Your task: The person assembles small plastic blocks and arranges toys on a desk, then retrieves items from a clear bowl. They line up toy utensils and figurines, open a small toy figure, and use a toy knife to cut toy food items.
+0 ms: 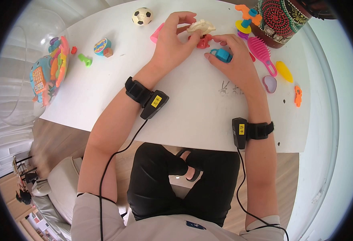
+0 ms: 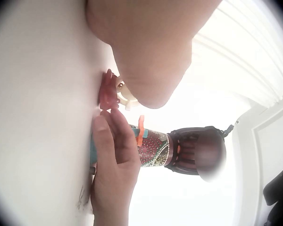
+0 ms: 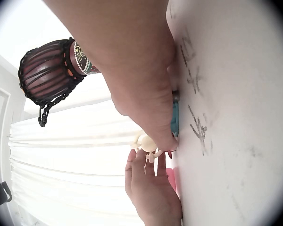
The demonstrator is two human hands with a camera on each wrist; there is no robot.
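A cream-coloured toy piece (image 1: 201, 26) (image 3: 147, 142) sits between the thumb and fingers of my left hand (image 1: 175, 45) (image 3: 153, 195), which grips it just above a small red toy figure (image 1: 203, 42) (image 2: 107, 93). From the other side, the fingertips of my right hand (image 1: 238, 60) (image 2: 117, 162) touch the red figure's edge. Under that hand's palm, between index finger and thumb, lies a blue toy (image 1: 223, 55) (image 3: 175, 117). The left hand partly hides a pink object (image 1: 157, 33) on the table.
A toy football (image 1: 142, 16), a round blue-yellow toy (image 1: 102, 46) and a green piece (image 1: 85, 60) lie to the left. To the right are a patterned drum (image 1: 280, 22), a pink brush (image 1: 262, 52), a yellow piece (image 1: 284, 71), a heart-shaped piece (image 1: 269, 84) and an orange piece (image 1: 298, 96).
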